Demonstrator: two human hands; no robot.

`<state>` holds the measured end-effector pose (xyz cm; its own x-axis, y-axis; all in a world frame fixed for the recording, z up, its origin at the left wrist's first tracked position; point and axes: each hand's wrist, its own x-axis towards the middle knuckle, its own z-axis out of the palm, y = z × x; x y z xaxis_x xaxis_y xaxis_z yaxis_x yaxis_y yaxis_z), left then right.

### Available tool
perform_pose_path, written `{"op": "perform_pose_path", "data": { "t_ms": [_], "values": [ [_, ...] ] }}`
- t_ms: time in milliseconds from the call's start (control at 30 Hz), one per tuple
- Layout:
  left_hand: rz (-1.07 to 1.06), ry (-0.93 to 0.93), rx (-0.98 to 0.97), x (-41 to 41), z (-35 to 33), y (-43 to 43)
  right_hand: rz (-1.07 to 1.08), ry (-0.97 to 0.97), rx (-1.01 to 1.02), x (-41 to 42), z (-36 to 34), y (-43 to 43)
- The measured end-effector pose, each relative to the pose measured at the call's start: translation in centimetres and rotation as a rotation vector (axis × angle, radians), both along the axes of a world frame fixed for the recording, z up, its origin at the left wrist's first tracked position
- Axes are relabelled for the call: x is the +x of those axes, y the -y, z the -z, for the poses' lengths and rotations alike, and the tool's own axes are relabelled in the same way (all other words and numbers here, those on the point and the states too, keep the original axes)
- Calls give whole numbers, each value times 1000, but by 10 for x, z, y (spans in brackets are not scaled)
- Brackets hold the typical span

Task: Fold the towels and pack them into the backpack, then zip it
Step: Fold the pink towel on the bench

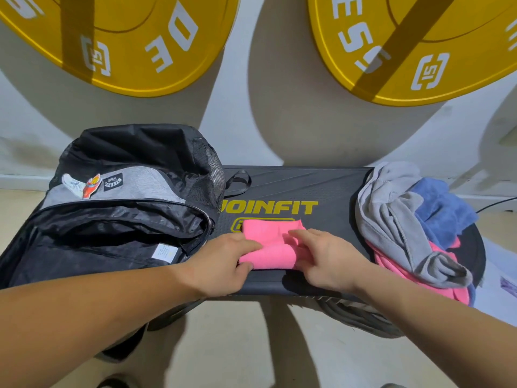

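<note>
- Black platform [330, 189]: bears all items.
- Backpack [126, 219]: unzipped, lying open on the platform's left end.
- Towel pile [405, 219]: grey, blue and pink, heaped at the right end.
- Pink towel [268, 242]: partly folded, at the centre between backpack and pile.
- Left hand [223, 261]: pinching the pink towel's left edge.
- Right hand [327, 261]: grasping its right fold.
</note>
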<state>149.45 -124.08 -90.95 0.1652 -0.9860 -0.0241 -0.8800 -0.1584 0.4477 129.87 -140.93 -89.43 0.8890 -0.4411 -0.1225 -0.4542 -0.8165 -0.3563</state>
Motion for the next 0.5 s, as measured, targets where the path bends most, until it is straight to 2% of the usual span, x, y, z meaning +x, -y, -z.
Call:
{"op": "perform_pose_path", "data": {
  "t_ms": [67, 133, 267, 333, 400, 433, 500],
  "values": [
    [-40, -103, 37, -2, -3, 0, 9, -124, 140, 5, -9, 2],
    [-92, -175, 60, -3, -3, 1, 61, -165, 243, 8, -13, 3],
    [-296, -221, -38, 0, 2, 8, 266, -59, 323, 10, -4, 6],
    [-238, -107, -143, 3, 3, 9, 369, 8, 334, 9, 2, 6],
    [-18, 76, -200, 4, 2, 8, 391, 87, 223, 6, 7, 4],
    [99, 179, -204, 3, 2, 7, 337, 147, 69, 4, 10, 4],
    [234, 311, -177, -2, 3, 5, 86, 233, -248, 0, 12, 4]
  ]
}}
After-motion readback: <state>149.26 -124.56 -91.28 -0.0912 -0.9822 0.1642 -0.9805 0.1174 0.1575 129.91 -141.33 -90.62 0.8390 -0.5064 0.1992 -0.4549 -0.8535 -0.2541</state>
